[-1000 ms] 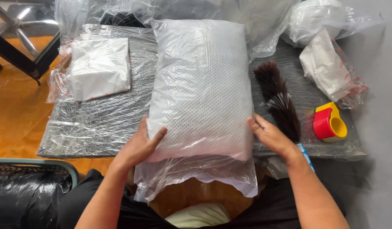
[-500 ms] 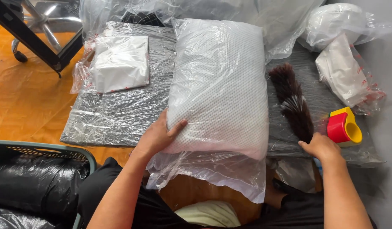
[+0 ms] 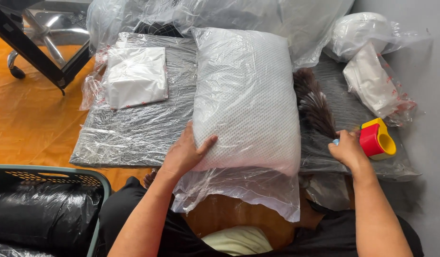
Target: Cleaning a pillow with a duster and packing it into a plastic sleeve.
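Seen from above, at centre frame: a plump white mesh-textured pillow in a clear plastic bag (image 3: 246,100), lying lengthwise on a grey mat wrapped in clear film (image 3: 134,128), with the bag's loose open end (image 3: 239,190) hanging off the near edge toward the lap. Pressed flat against the pillow's lower left side, fingers spread and apart, thumb on top: the left hand (image 3: 184,154). No longer on the pillow's lower right corner as a second ago, but shifted out to right of centre: the right hand (image 3: 346,151), curled over a small blue tip at the base of a dark brown feather duster (image 3: 315,102), just beside a red and yellow tape dispenser (image 3: 377,139). So, only one hand steadying the pillow for now. Hard to tell whether those right fingers actually clamp the duster's handle, hidden under the hand. Upper left on the mat: a folded white cloth in a plastic sleeve (image 3: 135,76). Upper right: white bagged bundles (image 3: 372,85). Lower left, cut off by the frame edge: a green basket lined with black plastic (image 3: 101,190).
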